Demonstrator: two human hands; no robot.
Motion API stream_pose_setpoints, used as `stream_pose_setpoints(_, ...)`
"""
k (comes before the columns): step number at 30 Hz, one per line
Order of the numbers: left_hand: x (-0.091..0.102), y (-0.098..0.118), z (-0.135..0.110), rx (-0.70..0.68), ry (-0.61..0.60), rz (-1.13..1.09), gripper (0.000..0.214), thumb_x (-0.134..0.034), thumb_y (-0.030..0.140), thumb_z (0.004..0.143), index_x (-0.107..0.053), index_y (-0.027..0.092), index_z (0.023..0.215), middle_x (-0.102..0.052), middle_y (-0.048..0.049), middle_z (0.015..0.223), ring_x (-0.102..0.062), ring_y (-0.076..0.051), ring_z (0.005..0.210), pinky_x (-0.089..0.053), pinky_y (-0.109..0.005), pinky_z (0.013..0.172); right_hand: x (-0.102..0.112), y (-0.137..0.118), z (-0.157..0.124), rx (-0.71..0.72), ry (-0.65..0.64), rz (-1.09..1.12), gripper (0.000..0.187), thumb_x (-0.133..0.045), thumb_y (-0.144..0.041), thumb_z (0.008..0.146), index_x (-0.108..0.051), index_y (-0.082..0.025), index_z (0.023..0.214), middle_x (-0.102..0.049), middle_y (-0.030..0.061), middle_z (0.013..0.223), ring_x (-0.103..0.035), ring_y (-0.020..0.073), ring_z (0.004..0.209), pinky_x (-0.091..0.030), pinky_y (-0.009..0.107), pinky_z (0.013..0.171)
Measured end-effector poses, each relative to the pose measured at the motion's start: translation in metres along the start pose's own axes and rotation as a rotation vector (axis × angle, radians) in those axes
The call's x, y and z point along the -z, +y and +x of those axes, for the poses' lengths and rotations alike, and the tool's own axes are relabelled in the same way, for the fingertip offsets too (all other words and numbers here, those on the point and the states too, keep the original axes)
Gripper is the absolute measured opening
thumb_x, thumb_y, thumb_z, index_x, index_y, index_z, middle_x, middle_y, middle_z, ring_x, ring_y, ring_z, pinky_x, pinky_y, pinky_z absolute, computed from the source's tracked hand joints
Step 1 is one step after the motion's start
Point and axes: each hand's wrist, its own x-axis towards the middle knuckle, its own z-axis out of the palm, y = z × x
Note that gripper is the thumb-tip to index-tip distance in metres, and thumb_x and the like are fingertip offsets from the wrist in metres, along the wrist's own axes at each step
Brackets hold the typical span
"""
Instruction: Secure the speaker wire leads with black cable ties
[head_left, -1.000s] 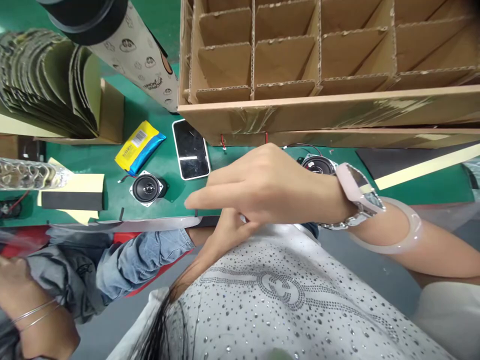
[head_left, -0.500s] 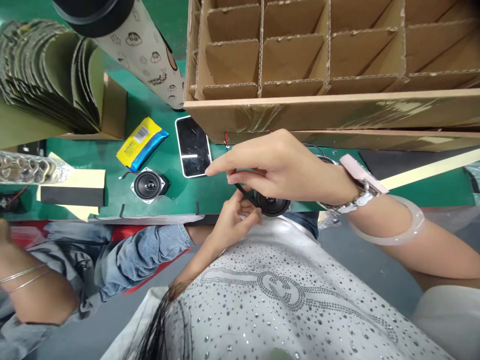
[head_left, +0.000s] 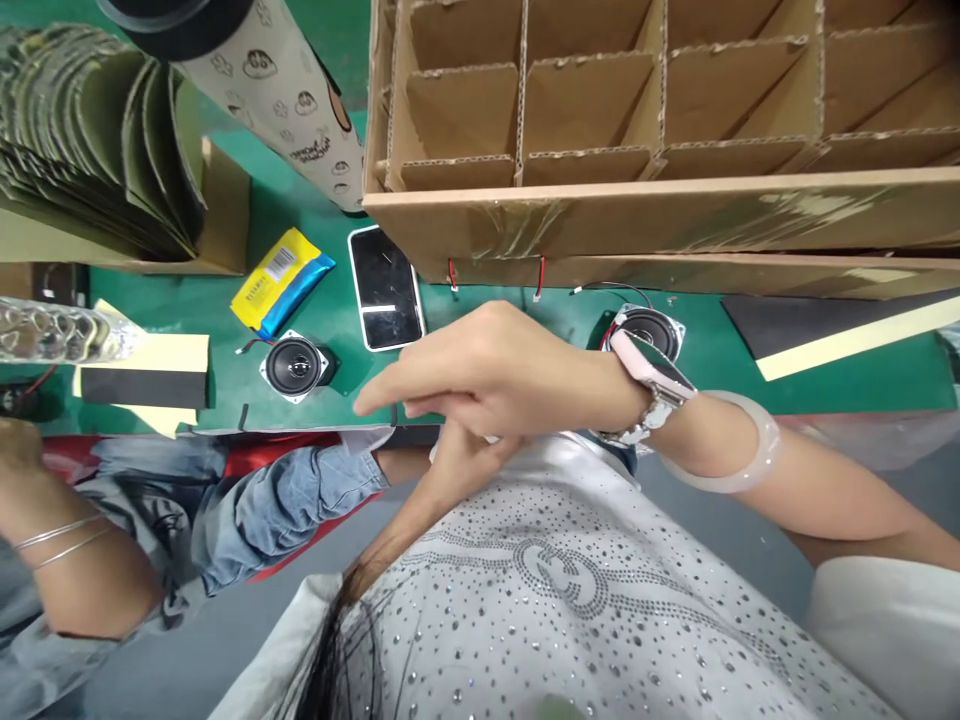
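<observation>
Your right hand (head_left: 487, 375), fingers extended and empty, crosses your left hand (head_left: 465, 465), whose fingers are hidden; a speaker (head_left: 645, 333) sits on the green bench (head_left: 480, 315) just beyond your right wrist.

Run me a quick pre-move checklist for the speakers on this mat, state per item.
1. Grip: cannot tell. The right hand overlaps the left hand, hiding anything between them.
2. Square-framed speaker: ok. It lies cone up on the green mat.
3. Wired speaker: ok. It lies cone up, with its thin lead running clear of the hands.
4. Wristwatch clearance from the wired speaker: cannot tell from this angle.
5. Smartphone: ok. It lies flat, apart from the square-framed speaker.
6. Cardboard divider box: ok. Its dividers stand intact.
</observation>
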Motion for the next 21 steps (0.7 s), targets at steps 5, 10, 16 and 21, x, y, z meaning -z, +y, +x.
stream_pose_setpoints(5, -0.001, -0.003, 0.003, 0.101, -0.063, -0.172, 0.025, -0.072, 0.032, 0.08, -0.055, 0.015, 0.087, -0.071, -0.0052, 0.067, -0.071, -0.021, 0.063, -0.058, -0.029, 0.058, 0.007, 0.014, -0.006, -0.117, 0.092, 0.015, 0.029, -0.052, -0.01, 0.089, -0.068, -0.023, 0.109, -0.066, -0.0087, 0.098, -0.057, 0.0, 0.08, -0.036, 0.014, 0.069)
stream_pose_setpoints(10, -0.002, 0.002, 0.006, 0.099, -0.088, -0.318, 0.04, -0.07, 0.032, 0.082, -0.046, 0.016, 0.108, -0.07, -0.0007, 0.064, -0.071, -0.018, 0.058, -0.059, -0.025, 0.056, 0.013, 0.019, -0.015, -0.088, 0.154, -0.027, 0.027, -0.054, -0.008, 0.087, -0.068, -0.019, 0.107, -0.066, -0.0075, 0.097, -0.057, -0.0016, 0.078, -0.036, 0.013, 0.07)
stream_pose_setpoints(16, -0.008, 0.004, 0.002, 0.112, -0.07, -0.347, 0.038, -0.065, 0.032, 0.087, -0.042, 0.016, 0.114, -0.071, 0.0, 0.064, -0.07, -0.015, 0.057, -0.058, -0.022, 0.057, 0.017, 0.018, -0.025, -0.146, 0.165, -0.075, 0.027, -0.054, -0.01, 0.088, -0.068, -0.017, 0.11, -0.066, -0.0034, 0.104, -0.061, 0.0015, 0.087, -0.039, 0.013, 0.072)
stream_pose_setpoints(21, -0.017, 0.0, -0.006, 0.102, -0.001, -0.322, 0.043, -0.07, 0.033, 0.083, -0.042, 0.019, 0.113, -0.069, 0.002, 0.064, -0.071, -0.017, 0.06, -0.057, -0.024, 0.057, 0.015, 0.018, -0.031, -0.149, 0.171, -0.075, 0.025, -0.055, -0.012, 0.089, -0.068, -0.018, 0.11, -0.067, -0.0035, 0.102, -0.06, 0.0004, 0.081, -0.039, 0.013, 0.071)
